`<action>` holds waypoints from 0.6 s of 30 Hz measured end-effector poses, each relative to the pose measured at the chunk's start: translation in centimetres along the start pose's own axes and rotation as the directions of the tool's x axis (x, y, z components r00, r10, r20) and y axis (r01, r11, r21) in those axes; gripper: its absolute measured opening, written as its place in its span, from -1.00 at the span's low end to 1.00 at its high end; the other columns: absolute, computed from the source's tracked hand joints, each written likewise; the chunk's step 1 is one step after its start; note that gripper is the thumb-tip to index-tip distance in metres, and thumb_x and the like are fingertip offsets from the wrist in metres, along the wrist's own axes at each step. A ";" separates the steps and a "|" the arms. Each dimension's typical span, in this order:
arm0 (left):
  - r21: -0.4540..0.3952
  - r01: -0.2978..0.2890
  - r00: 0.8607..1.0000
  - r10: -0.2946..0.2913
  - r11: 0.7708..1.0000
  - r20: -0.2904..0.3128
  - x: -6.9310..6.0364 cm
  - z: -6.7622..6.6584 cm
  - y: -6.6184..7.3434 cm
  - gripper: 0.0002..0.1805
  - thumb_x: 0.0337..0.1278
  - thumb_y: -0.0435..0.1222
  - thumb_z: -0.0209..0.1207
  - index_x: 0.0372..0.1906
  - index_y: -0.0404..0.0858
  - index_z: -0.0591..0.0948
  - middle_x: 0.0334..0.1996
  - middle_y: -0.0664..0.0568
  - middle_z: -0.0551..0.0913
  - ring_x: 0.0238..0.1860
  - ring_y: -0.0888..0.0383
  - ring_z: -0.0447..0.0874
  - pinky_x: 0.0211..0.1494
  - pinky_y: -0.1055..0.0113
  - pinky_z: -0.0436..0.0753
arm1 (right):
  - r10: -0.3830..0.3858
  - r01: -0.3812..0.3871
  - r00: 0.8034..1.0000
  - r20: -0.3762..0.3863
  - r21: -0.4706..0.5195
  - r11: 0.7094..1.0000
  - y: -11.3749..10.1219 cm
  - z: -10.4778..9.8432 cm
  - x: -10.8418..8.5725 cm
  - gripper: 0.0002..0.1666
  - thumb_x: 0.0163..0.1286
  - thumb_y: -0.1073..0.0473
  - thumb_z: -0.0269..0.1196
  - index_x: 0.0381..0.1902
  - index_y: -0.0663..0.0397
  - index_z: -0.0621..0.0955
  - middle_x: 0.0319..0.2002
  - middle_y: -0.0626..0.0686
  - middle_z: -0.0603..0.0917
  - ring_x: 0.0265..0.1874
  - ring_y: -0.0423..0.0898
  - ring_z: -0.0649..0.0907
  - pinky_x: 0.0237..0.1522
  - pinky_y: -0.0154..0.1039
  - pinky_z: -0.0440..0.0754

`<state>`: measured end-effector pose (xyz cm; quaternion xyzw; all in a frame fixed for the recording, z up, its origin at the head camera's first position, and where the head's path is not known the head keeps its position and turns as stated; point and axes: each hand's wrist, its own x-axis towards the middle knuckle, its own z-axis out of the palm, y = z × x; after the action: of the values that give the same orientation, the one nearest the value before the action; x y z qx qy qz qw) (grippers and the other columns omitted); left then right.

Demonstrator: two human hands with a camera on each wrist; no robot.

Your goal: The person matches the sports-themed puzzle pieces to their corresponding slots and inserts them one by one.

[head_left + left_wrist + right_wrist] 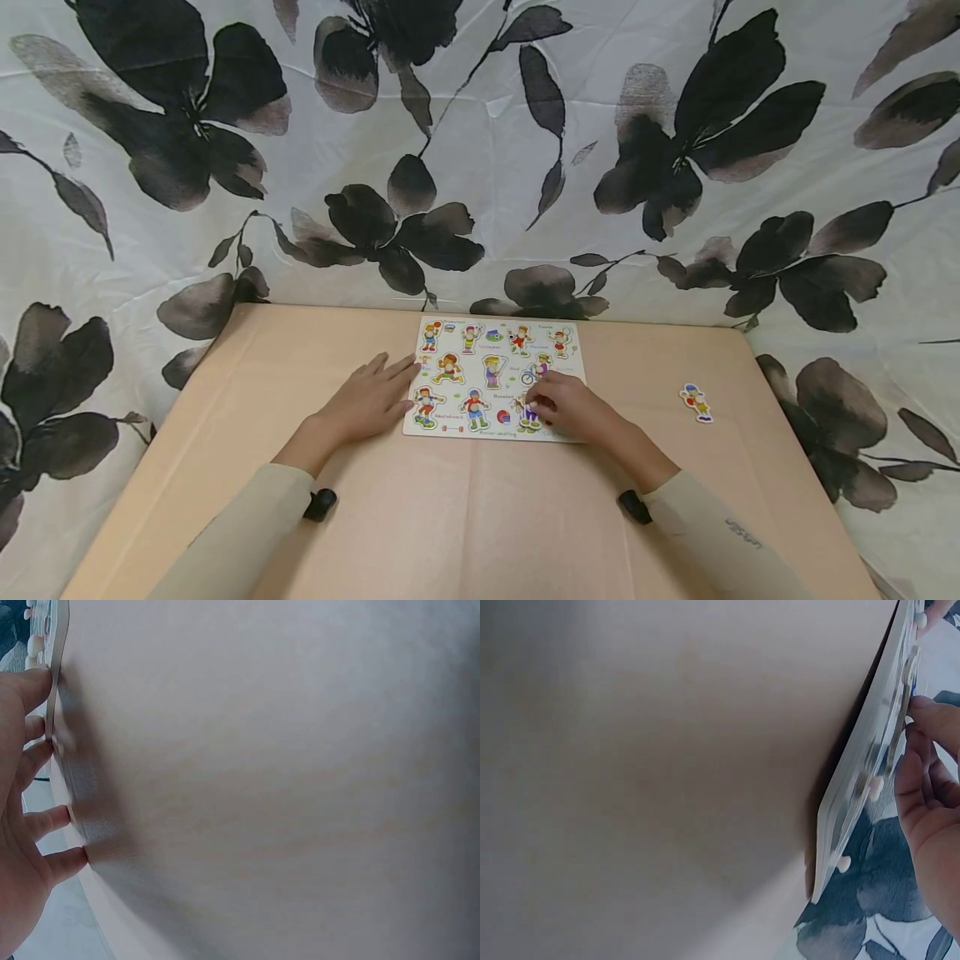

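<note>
A white peg puzzle board (pixel 457 372) with several colorful sport figures lies at the far middle of the table. My left hand (pixel 369 395) rests at its left edge with fingers spread; in the left wrist view the fingertips of that hand (pixel 26 795) touch the board's edge and the table. My right hand (pixel 573 406) is over the board's lower right, thumb and fingers pinching a figure puzzle piece (pixel 527 415). Seen from the right wrist, this thin piece (pixel 901 724) stands tilted close to the board's surface, its knob hidden by the fingers.
One loose figure piece (pixel 697 403) lies on the table to the right of the board. The tan tabletop (pixel 465 517) reaches back to a white cloth (pixel 525 150) with dark flowers. Small pale knobs (pixel 844 863) stick up from the board.
</note>
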<state>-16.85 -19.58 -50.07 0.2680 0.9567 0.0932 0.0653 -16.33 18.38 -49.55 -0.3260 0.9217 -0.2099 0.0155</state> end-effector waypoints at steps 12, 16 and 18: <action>-0.002 0.008 1.000 -0.008 1.000 0.003 0.0 0.0 -0.1 -0.27 0.49 0.04 0.08 0.62 -0.14 0.26 0.63 -0.02 0.21 0.59 -0.38 0.11 0.55 -0.34 0.25 | 0.011 -0.012 0.997 0.081 0.020 1.000 -1.1 0.4 0.4 -0.88 0.38 0.20 0.41 -0.14 0.03 0.79 -0.15 -0.04 0.73 -0.14 -0.14 0.67 0.01 -0.23 0.75; -0.003 0.008 1.000 -0.008 1.000 0.006 0.0 0.0 -0.1 -0.26 0.49 0.04 0.08 0.62 -0.14 0.26 0.63 -0.02 0.21 0.59 -0.38 0.11 0.56 -0.33 0.25 | 0.024 -0.025 0.996 0.090 0.017 1.000 -1.0 0.6 0.5 -0.87 0.39 0.19 0.41 -0.13 0.01 0.78 -0.15 -0.05 0.73 -0.13 -0.13 0.67 0.03 -0.22 0.75; -0.002 0.005 1.000 -0.005 1.000 0.006 0.0 0.1 -0.2 -0.26 0.49 0.05 0.08 0.62 -0.14 0.26 0.63 -0.02 0.21 0.59 -0.38 0.11 0.55 -0.33 0.25 | 0.029 -0.031 0.995 0.093 0.019 0.999 -1.0 0.6 0.5 -0.86 0.40 0.18 0.40 -0.11 0.01 0.78 -0.14 -0.05 0.73 -0.12 -0.13 0.67 0.04 -0.21 0.74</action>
<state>-16.89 -19.71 -50.19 0.2656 0.9571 0.0932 0.0688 -16.07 17.15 -49.70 -0.3212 0.9225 -0.2038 0.0646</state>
